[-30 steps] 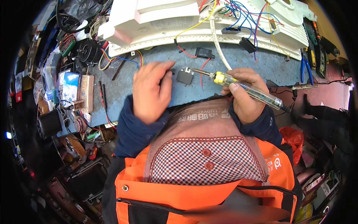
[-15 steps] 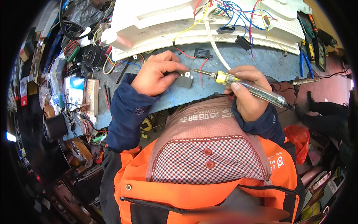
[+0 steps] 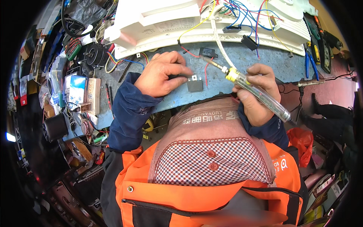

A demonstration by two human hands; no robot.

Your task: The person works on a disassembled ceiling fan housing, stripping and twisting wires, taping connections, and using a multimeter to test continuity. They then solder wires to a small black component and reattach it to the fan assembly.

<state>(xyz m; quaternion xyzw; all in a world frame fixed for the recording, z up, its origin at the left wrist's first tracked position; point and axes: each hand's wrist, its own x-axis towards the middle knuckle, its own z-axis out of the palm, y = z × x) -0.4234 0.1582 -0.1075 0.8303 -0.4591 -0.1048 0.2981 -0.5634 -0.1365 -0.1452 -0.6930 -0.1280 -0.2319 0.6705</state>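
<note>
In my right hand point(image 3: 259, 94) is a soldering iron point(image 3: 261, 95) with a clear handle and yellow collar, fingers wrapped round the handle. Its metal tip points up and left, near a black capacitor point(image 3: 208, 52) with red wires on the blue bench; whether they touch, I cannot tell. A second black block-shaped capacitor point(image 3: 195, 86) with metal tabs stands near the bench's front edge. Beside it is my left hand point(image 3: 163, 73), thumb and forefinger slightly apart, with nothing seen between them.
A large white plastic housing point(image 3: 159, 32) with loose coloured wires lies across the back. A white cable point(image 3: 221, 47) runs down from it. Tools such as blue-handled pliers point(image 3: 311, 66) lie at the right; a black motor point(image 3: 94, 55) and clutter fill the left.
My left fingers have let go of the block-shaped capacitor, which now stands more upright. The soldering iron's tip has moved up and right, away from it toward the wired capacitor.
</note>
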